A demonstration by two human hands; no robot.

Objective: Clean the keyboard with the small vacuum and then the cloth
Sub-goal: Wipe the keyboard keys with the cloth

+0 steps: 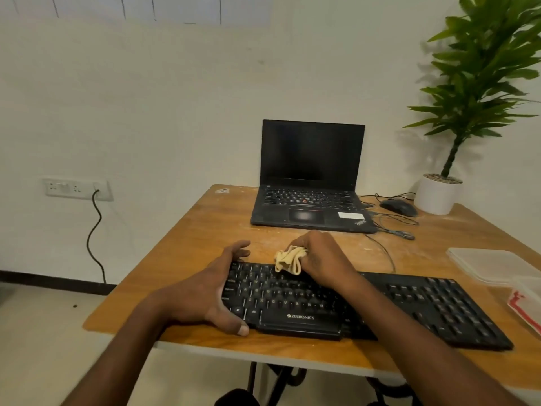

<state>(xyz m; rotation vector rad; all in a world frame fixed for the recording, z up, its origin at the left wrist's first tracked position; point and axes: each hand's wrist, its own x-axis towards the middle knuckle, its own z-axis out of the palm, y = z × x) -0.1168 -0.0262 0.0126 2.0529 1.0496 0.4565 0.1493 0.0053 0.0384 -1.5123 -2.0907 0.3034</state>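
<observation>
A black keyboard with white legends and a brand mark on its front lip lies along the near edge of the wooden worktop, angled with its right end nearer. The left hand braces its left end at 9 o'clock, fingers spread, thumb on the front edge. The right hand has its grip clamped on a crumpled pale yellow cloth, pressed onto the top key rows at 12 o'clock. Beyond, an open laptop, dark-screened; at 2 o'clock a mouse and a potted plant.
</observation>
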